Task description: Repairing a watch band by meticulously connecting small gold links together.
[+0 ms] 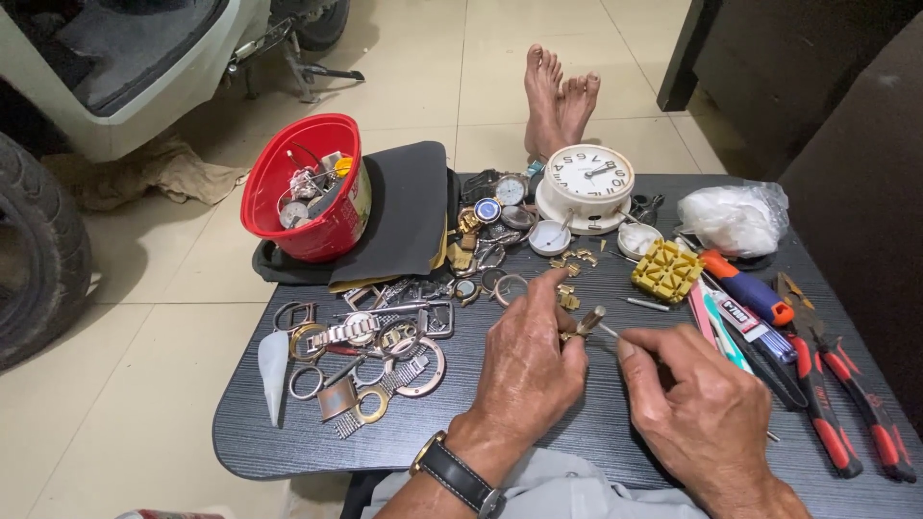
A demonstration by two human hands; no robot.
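One small metal watch part (585, 323) is being pinched in the left hand (527, 363) above the dark table (596, 423), while the right hand (694, 404) is gripping a thin tool (610, 333) against it. Watch cases and bands (370, 351) are lying left; pliers (841, 394) right.

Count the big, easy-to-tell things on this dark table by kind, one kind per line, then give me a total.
Round white alarm clock: 1
Red plastic bucket of parts: 1
Yellow ridged plastic holder block: 1
Red-handled pliers: 2
Crumpled clear plastic bag: 1
Orange-and-blue-handled screwdriver: 1
Total: 7
The loose watch cases and bracelets are too jumbled to count.
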